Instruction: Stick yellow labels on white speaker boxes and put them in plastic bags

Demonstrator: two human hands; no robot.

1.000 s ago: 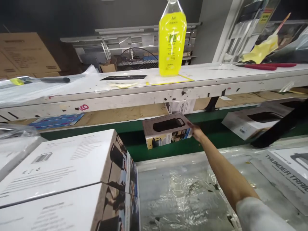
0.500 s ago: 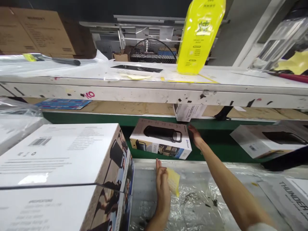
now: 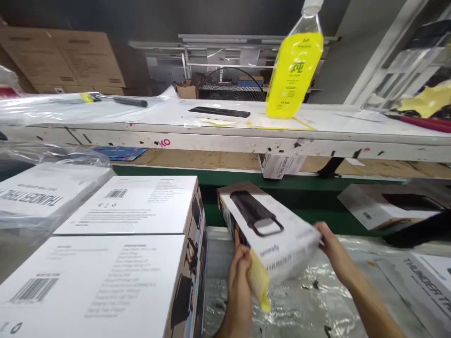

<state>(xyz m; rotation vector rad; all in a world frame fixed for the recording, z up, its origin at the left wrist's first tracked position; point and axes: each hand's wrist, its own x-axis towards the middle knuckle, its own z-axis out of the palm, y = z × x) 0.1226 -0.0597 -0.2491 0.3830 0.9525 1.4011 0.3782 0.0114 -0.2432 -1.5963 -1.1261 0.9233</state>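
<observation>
- The white-and-brown oblong cardboard box (image 3: 278,230) printed with a black cylinder and handle is between the person's hands, tilted, its near end blurred. Taking it as the clock's centre, the positions below follow.
- At seven o'clock, the bare left hand (image 3: 240,267) lays its fingers along the box's side; I cannot tell whether they close around it. A crumpled yellow paper-like sheet (image 3: 260,284) hangs at its palm; how it is held is hidden.
- At about four o'clock, the bare right hand (image 3: 331,244) seems to pinch the near right corner.
- Progress, as I judge it: the box is in hand and not set down. Two large white cardboard boxes with barcodes (image 3: 137,277), at eight to nine o'clock, already sit snugly in line; the handled box lies apart from them.
- Those boxes are closed, so their contents cannot be seen.
- At ten o'clock, a clear plastic bag (image 3: 95,152) covers a flat white lettered box (image 3: 49,190); under or inside, I cannot tell.
- At one o'clock, a clear plastic bottle (image 3: 296,80) with a white cap holds bright yellow liquid.
- At three o'clock, another pale box with a dark printed picture (image 3: 382,220) lies well apart.
</observation>
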